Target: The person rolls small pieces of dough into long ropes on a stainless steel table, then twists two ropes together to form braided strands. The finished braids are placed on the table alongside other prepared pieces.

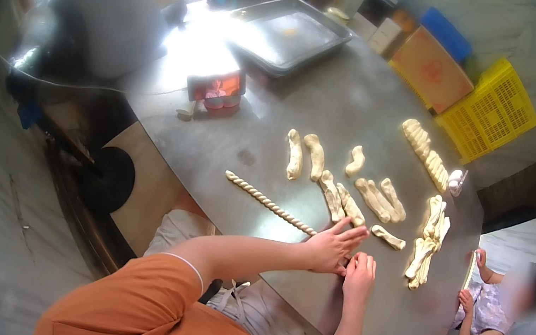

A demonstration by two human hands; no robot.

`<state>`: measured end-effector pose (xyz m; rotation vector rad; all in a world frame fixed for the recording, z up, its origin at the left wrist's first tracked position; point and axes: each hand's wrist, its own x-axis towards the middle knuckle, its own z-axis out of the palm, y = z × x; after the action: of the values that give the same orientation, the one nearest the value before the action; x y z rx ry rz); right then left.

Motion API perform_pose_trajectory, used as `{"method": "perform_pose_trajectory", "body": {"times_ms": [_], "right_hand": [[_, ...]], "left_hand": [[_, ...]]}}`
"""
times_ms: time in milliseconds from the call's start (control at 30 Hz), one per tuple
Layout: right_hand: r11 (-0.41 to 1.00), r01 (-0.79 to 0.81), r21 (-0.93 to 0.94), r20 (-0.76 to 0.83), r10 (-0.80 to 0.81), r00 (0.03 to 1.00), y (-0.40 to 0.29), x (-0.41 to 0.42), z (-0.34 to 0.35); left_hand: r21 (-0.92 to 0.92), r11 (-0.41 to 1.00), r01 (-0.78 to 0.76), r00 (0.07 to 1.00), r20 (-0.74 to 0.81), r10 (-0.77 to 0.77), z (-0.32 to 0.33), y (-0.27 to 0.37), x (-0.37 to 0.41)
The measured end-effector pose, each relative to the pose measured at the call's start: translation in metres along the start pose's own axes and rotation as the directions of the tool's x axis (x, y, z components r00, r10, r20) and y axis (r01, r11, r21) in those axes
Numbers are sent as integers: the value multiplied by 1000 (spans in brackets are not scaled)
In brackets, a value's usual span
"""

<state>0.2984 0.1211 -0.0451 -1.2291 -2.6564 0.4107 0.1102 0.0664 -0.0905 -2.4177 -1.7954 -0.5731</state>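
A twisted dough rope (269,203) lies slantwise on the metal table, its near end running under my left hand (331,249). That hand is spread flat, palm down, with the fingers extended. Close against it is my right hand (359,276), fingers bent downward; whatever is under its fingertips is hidden. Just beyond my left fingers lie two dough strips (331,197) side by side. A short dough piece (388,237) rests to the right of them.
More dough strips (295,155) are spread across the metal table (280,99). Braided dough (425,155) and piled dough pieces (427,244) lie to the right. Farther back are a phone (216,86), a metal tray (285,36) and a yellow crate (492,113). A child (490,309) holds a strip at right.
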Motion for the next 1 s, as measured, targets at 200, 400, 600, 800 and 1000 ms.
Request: {"method": "perform_pose_trajectory", "body": {"times_ms": [200, 400, 600, 800, 1000], "right_hand": [[979, 180, -91, -60, -186, 981, 0, -70, -4], [985, 165, -48, -180, -171, 969, 10, -22, 11], [978, -170, -117, 115, 184, 976, 0, -36, -19], [891, 337, -303, -285, -423, 860, -8, -72, -2], [996, -35, -77, -111, 27, 993, 22, -24, 5]], "left_hand": [[-136, 987, -87, 959, 257, 120, -33, 47, -54], [-108, 986, -126, 988, 73, 134, 7, 10, -9], [-69, 997, -14, 984, 178, 26, -18, 47, -20], [-292, 942, -168, 958, 177, 226, 7, 40, -43], [36, 999, -11, 999, 50, 9, -3, 23, 16]]}}
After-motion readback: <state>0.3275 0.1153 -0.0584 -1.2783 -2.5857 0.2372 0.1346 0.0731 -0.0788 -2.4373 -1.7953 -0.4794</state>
